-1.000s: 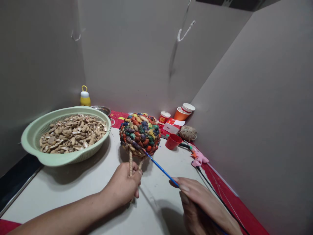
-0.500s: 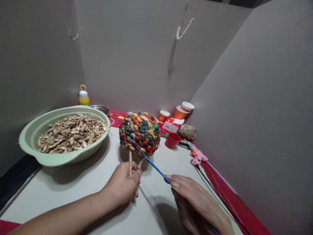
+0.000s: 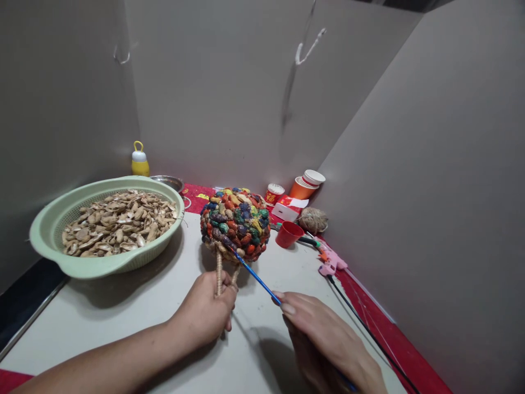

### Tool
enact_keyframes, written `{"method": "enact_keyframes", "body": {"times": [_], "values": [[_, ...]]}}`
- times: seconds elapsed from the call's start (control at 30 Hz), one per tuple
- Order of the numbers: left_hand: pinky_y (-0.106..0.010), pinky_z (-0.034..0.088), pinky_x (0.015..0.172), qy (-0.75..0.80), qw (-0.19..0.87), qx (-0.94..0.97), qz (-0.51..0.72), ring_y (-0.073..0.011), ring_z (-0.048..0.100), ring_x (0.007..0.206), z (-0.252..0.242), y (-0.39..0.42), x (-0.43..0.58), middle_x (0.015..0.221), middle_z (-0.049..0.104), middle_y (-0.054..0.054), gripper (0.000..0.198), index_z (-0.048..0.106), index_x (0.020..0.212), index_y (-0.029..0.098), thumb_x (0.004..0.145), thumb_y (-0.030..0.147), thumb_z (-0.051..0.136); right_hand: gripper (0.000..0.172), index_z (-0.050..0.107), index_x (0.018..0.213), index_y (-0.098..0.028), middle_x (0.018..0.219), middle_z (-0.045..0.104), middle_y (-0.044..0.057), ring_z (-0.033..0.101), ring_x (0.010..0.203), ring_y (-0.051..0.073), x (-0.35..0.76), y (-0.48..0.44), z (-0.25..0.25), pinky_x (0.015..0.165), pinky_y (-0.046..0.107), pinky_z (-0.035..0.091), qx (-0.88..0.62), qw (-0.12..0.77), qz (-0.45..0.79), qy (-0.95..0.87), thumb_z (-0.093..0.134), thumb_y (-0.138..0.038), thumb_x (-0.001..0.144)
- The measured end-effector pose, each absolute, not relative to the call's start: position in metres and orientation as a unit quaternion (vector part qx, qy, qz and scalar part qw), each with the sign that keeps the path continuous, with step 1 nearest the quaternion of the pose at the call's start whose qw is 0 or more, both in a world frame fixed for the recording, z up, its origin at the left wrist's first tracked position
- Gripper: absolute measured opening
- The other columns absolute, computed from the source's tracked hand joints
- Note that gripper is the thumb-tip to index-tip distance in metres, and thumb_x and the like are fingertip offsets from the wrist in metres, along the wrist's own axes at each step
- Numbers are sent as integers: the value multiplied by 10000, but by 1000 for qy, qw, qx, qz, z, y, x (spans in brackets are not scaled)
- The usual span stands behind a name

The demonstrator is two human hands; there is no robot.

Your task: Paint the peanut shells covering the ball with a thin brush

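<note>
A ball covered in painted shells (image 3: 235, 224), red, blue, green and yellow, stands on twine-wrapped stems (image 3: 219, 272) above the pale table (image 3: 123, 317). My left hand (image 3: 209, 311) is closed round those stems just under the ball. My right hand (image 3: 324, 339) pinches a thin blue paintbrush (image 3: 256, 277), whose tip touches the ball's lower left side.
A pale green colander (image 3: 102, 265) full of unpainted shells sits at the left. Behind it are a yellow bottle (image 3: 140, 160) and a metal bowl (image 3: 167, 180). At the right lie a red cup (image 3: 289, 234), stacked paper cups (image 3: 307, 185), a twine ball (image 3: 313, 220) and a pink glue gun (image 3: 332, 264) with its cord.
My right hand and the brush have slid a little to the left, toward the ball. My left hand holds still.
</note>
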State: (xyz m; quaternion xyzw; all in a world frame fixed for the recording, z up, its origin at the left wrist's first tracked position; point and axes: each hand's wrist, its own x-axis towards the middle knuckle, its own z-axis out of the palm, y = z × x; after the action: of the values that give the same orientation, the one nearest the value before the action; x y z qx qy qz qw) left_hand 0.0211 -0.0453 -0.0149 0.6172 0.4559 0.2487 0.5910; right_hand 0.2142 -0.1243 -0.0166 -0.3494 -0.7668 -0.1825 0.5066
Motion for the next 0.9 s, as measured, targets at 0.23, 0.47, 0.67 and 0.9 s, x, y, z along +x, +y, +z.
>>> {"method": "enact_keyframes", "body": {"times": [0.23,0.47,0.67,0.9], "values": [[-199,346,408,452,597,613,253,-112,448,366,-12,-43,19,421,507,58,228,489,742,241,951,331,488,430,689,1232,-136,990,806,79,796,984,200,216,-130,-12,902,319,667,-359,495,-183,-770,619,67,859],[-193,321,384,461,604,603,243,-103,408,334,-10,-43,19,415,502,64,225,491,748,243,951,342,490,471,681,1285,-159,1024,809,71,804,968,201,216,-130,-9,858,312,678,-346,504,-185,-769,629,51,866],[-206,347,405,457,595,615,242,-112,434,352,-14,-45,19,422,508,54,228,500,736,241,928,362,516,445,685,1274,-144,1032,802,82,795,1007,213,213,-128,-17,893,335,673,-358,511,-194,-757,609,45,878],[-213,356,413,448,598,611,261,-119,456,374,-15,-42,18,430,508,54,242,485,739,244,921,401,515,364,686,1205,-121,1015,801,91,786,1032,196,218,-129,-17,945,317,653,-358,479,-179,-781,582,34,893]]}}
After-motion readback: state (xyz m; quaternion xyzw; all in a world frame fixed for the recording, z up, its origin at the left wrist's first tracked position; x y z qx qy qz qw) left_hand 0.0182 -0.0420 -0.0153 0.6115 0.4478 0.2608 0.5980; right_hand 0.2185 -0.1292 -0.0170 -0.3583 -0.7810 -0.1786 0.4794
